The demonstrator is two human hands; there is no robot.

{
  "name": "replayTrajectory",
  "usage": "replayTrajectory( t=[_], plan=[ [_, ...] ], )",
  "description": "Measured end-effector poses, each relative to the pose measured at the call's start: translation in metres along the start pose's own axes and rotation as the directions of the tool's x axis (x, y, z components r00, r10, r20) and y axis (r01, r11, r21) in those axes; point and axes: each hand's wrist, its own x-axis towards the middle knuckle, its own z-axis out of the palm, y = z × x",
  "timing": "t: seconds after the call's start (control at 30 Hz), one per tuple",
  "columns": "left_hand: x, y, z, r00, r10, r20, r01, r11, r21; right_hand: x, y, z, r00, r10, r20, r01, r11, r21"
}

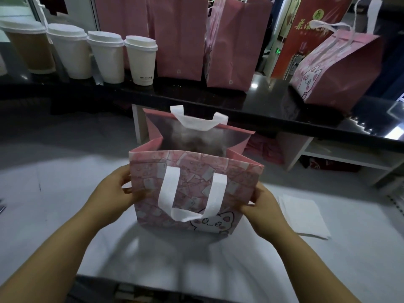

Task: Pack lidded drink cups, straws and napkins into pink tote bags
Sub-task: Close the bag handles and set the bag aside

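The left hand (pixel 118 190) pinches the left side edge of an open pink cat-print tote bag (pixel 196 186), thumb in front and fingers curled behind. The right hand (pixel 261 205) grips the bag's right side edge lower down in the same way. The bag stands upright on a pale grey worktop (pixel 65 171), mouth spread wide, its 2 white fabric handles hanging down, 1 on each face. Just right of the right hand lies a flat stack of white paper napkins (pixel 303 215). Beyond the bag runs a glossy black counter (pixel 218 99) carrying a row of 4 lidded paper cups (pixel 105 57) at left, flat pink bags (pixel 181 40) standing in the middle, and another pink cat-print tote (pixel 334 68) at right.
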Motion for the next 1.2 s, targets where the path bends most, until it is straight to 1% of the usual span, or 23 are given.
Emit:
replayTrajectory(
  t=[0.07,0.23,0.4,0.53,0.63,0.73,0.8,0.87,0.93,1.0,1.07,1.13,1.2],
  plan=[
    [0.001,-0.003,0.0,0.999,-0.03,0.017,0.03,1.0,0.011,0.002,0.002,0.001,1.0,0.005,0.013,-0.006,0.999,0.048],
    [0.003,-0.006,0.0,0.998,0.005,0.069,-0.008,0.999,0.045,0.005,0.005,0.004,0.996,0.032,0.085,-0.039,0.996,0.077],
    [0.005,-0.007,-0.003,0.995,-0.009,0.102,0.005,0.999,0.035,0.006,0.004,0.006,0.997,0.015,0.074,-0.015,1.0,-0.004],
    [0.004,-0.002,-0.004,0.995,0.01,0.102,-0.01,1.0,0.006,0.007,0.003,0.005,0.998,0.016,0.067,-0.015,1.0,-0.009],
    [0.005,0.004,-0.009,0.997,0.042,0.067,-0.04,0.999,-0.021,0.008,-0.005,-0.004,0.999,-0.03,0.027,0.028,0.999,0.042],
    [0.007,0.016,-0.016,0.994,0.106,0.027,-0.104,0.993,-0.058,0.009,-0.024,-0.016,0.994,-0.113,-0.007,0.113,0.99,0.08],
    [0.011,0.024,-0.022,0.989,0.145,0.038,-0.141,0.986,-0.085,0.012,-0.039,-0.024,0.989,-0.148,0.002,0.147,0.982,0.12],
    [0.015,0.033,-0.027,0.984,0.157,0.082,-0.148,0.983,-0.107,0.015,-0.053,-0.03,0.984,-0.173,0.047,0.167,0.979,0.113],
    [0.021,0.042,-0.031,0.977,0.152,0.146,-0.143,0.987,-0.072,0.02,-0.065,-0.033,0.979,-0.165,0.117,0.162,0.986,0.035],
    [0.026,0.054,-0.032,0.967,0.144,0.21,-0.156,0.987,0.045,0.025,-0.074,-0.034,0.978,-0.12,0.168,0.134,0.988,-0.077],
    [0.03,0.066,-0.031,0.957,0.137,0.257,-0.187,0.966,0.177,0.03,-0.081,-0.035,0.976,-0.094,0.195,0.136,0.967,-0.213],
    [0.033,0.077,-0.029,0.95,0.118,0.29,-0.201,0.94,0.275,0.033,-0.088,-0.034,0.972,-0.096,0.215,0.168,0.922,-0.348],
    [0.035,0.082,-0.027,0.948,0.123,0.292,-0.235,0.892,0.387,0.034,-0.093,-0.032,0.968,-0.125,0.216,0.218,0.842,-0.494]
  ],
)
